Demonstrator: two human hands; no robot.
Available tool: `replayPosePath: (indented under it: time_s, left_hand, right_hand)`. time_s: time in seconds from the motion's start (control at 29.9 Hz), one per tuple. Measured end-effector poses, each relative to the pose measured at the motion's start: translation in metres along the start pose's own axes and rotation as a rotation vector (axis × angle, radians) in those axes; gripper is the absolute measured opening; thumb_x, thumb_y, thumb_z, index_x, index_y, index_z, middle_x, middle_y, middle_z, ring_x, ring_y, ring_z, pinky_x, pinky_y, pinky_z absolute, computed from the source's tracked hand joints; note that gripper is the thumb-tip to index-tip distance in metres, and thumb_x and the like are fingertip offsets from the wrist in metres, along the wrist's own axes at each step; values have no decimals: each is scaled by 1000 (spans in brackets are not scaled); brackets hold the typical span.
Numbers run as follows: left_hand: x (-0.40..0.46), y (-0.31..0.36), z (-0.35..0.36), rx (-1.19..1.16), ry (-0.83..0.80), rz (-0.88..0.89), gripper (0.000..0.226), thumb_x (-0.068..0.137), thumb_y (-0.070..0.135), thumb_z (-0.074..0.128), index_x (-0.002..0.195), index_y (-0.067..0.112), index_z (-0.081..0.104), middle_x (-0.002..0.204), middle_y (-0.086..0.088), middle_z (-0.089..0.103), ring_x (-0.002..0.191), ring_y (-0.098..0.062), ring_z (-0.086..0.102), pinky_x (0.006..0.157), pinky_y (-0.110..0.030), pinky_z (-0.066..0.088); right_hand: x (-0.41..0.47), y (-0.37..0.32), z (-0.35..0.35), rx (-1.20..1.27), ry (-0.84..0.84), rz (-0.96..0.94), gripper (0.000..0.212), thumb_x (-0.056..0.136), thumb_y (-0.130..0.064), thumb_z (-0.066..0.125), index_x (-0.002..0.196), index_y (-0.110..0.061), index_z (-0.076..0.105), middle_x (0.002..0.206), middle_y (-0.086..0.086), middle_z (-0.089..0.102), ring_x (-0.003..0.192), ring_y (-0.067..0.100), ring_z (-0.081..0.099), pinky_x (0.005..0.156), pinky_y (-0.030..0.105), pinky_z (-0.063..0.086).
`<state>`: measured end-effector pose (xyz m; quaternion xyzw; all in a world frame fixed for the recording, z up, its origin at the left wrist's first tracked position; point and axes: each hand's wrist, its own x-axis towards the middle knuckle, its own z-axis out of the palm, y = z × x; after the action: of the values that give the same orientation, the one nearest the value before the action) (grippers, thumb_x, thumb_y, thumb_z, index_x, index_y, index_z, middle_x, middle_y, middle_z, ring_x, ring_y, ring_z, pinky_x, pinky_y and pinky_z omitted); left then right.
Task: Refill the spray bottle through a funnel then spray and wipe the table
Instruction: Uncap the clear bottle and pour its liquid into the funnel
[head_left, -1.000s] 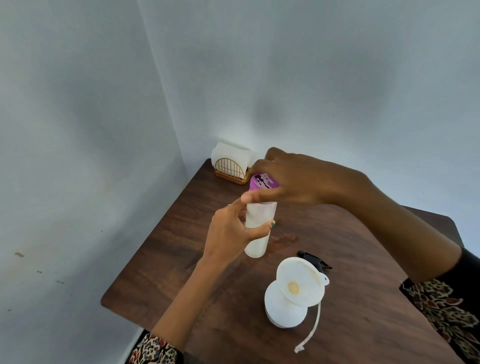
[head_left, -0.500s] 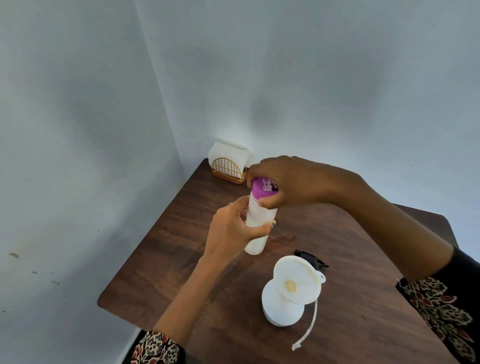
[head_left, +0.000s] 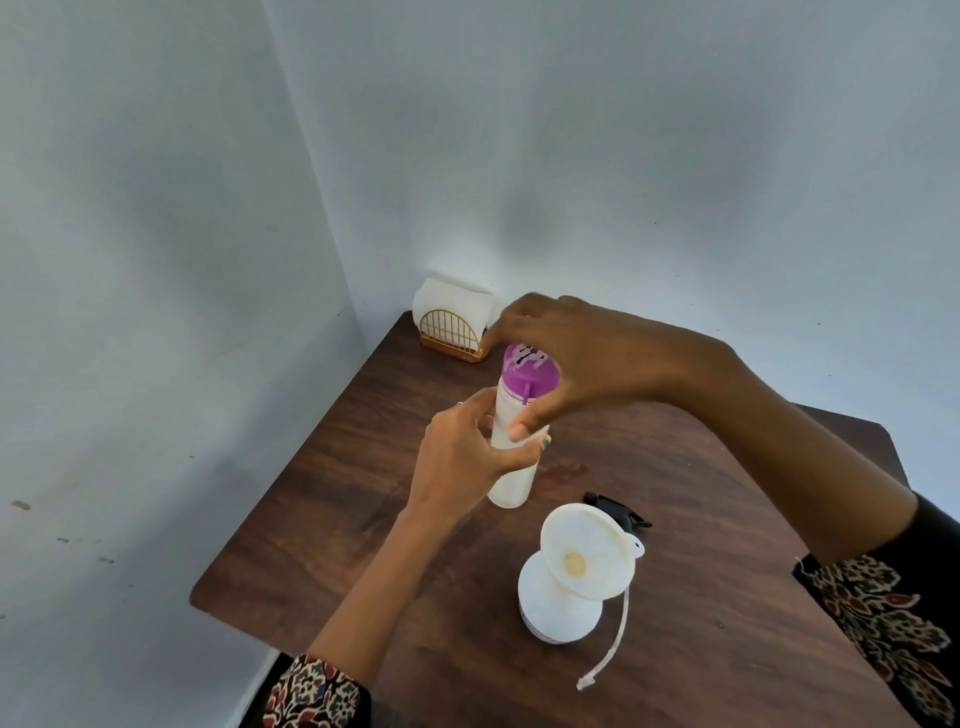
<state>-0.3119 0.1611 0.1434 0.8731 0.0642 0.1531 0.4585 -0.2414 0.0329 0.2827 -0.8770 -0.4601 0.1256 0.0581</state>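
At the far left of the frame I see only bare pale wall, meeting a second wall at a corner above the dark wooden table (head_left: 322, 519). In the table's far corner, upper centre-left, a gold wire napkin holder (head_left: 451, 338) stands with white napkins in it. Just right of that, my left hand (head_left: 462, 457) has its fingers wrapped around the body of a white refill bottle (head_left: 511, 483) held upright above the table. My right hand (head_left: 576, 358) reaches in from the right, fingers curled over its purple cap (head_left: 530, 376), thumb pressed on the bottle's side just below. Lower and to the right, the white spray bottle (head_left: 556, 608) stands on the table with a white funnel (head_left: 587, 556) seated tilted in its neck. Its black trigger head (head_left: 615, 509) lies just behind, with a white dip tube (head_left: 610, 649) trailing toward the lower frame edge.
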Motion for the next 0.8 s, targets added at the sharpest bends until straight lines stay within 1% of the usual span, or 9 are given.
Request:
replayPosePath:
  time_s: [0.07,0.13,0.27,0.4,0.47,0.57,0.64,0.74,0.8]
  left_hand:
    - [0,1,1,7,5,17,72,60,63,64,118,21,60,107,1,70,91,-15,66,78,-34,59]
    - [1,3,2,10,3,30,72,61,63,65,120,24,58,109,1,70,93,-16,65,78,-35,59]
    - [2,3,5,10,-17,39,71,62,60,68,120,20,60,111,1,70,93,-15,65,79,-35,59]
    - [3,8,8,-13,-24,65,74,60,62,67,118,17,60,112,1,69,93,-12,65,80,-33,59]
    - [4,9,10,-24,-21,71,78,58,65,62,119,16,60,113,0,69,94,-11,64,81,-30,58]
    - [5,10,12,-37,-15,62,75,61,59,69,120,16,58,116,-1,68,97,-13,64,83,-32,57]
    - [7,9,13,-43,-28,64,73,61,58,70,121,18,58,116,1,68,96,-12,63,83,-30,57]
    - [7,7,14,-53,-53,61,70,64,53,75,123,19,57,119,3,66,98,-8,61,85,-27,55]
    - [6,4,15,-67,-54,58,64,68,40,80,124,18,57,120,6,64,99,-6,59,85,-27,55]
  right_hand:
    - [-2,-1,3,-87,46,122,66,76,-70,52,127,-27,46,123,-1,52,103,19,53,84,35,50]
    - [-1,-1,6,-156,100,146,58,81,-69,45,116,-24,51,109,-1,59,91,17,54,74,31,46]
    - [-7,3,4,-96,96,39,35,86,-46,59,113,-25,53,104,-6,57,92,13,51,71,26,43]
    - [-12,8,-4,-7,26,-83,35,77,-18,71,107,-28,55,99,-13,47,93,9,42,71,17,40]
    - [-14,8,-4,25,11,-111,39,73,-6,68,98,-32,53,101,-12,48,94,12,39,79,25,44]
    - [-16,9,-4,43,27,-131,41,71,2,63,90,-32,52,101,-9,53,95,16,41,86,39,44]
    - [-17,12,-3,52,42,-155,36,71,3,64,87,-29,55,100,-8,56,93,16,44,89,31,42]
    - [-22,15,-10,75,82,-171,27,71,1,67,86,-20,62,101,-4,62,94,14,50,84,5,30]
    - [-26,17,-18,102,145,-172,33,71,-1,70,89,-27,61,105,-5,61,97,10,51,85,8,35]
